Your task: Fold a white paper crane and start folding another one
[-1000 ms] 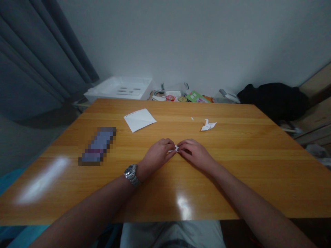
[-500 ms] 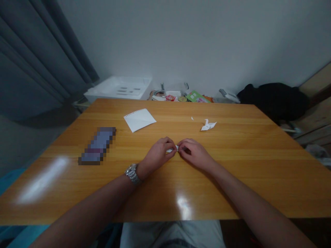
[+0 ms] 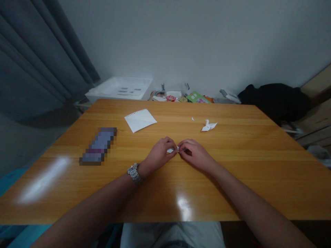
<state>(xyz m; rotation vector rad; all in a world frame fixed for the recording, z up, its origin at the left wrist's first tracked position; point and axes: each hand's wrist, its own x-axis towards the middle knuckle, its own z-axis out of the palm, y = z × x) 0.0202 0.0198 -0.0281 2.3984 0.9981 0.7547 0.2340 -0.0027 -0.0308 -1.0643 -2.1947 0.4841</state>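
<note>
Both hands are meeting at the middle of the desk [image 3: 232, 165], folding a small white paper piece [image 3: 172, 150]. The left hand [image 3: 157, 156] and right hand [image 3: 195, 155] are pinching it with narrow fingers. I judge a crease is being pressed; next it needs steady, aligned pressure. Compared with a second ago, the hands are hardly moving, only sitting slightly closer together.
</note>
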